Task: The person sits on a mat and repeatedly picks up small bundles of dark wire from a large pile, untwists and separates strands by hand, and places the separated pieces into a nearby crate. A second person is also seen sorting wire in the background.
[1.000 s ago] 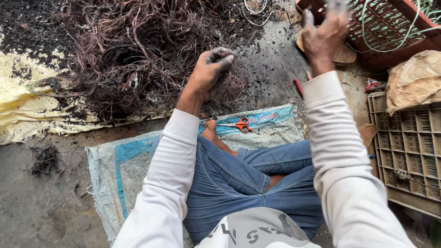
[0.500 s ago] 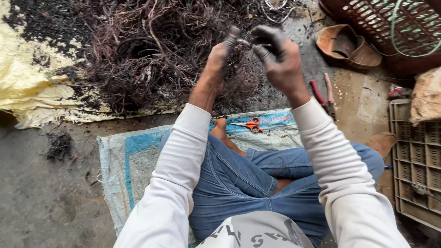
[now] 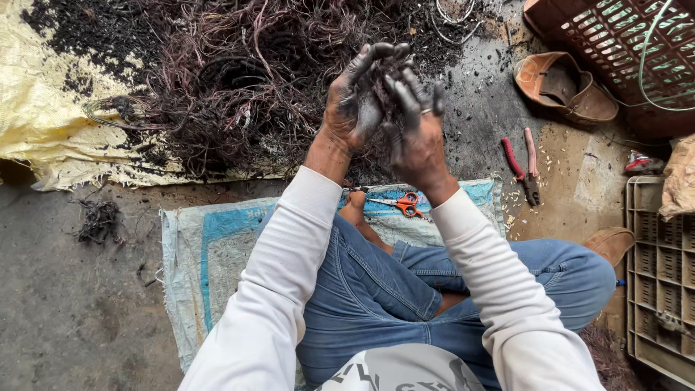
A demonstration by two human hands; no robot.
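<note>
Both sooty hands, left hand (image 3: 356, 101) and right hand (image 3: 416, 130), pressed together, clamp a wire clump (image 3: 384, 80), orientation unclear.

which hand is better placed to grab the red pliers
Right, probably. The right hand is raised nearer the red pliers, which lie on the ground to its right; the left hand is farther off.

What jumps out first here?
The soot-blackened left hand and right hand, raised together at centre and working a small tangle of dark wire between them. Behind them a big heap of burnt wire covers the ground; orange scissors lie on the woven mat below.
</note>
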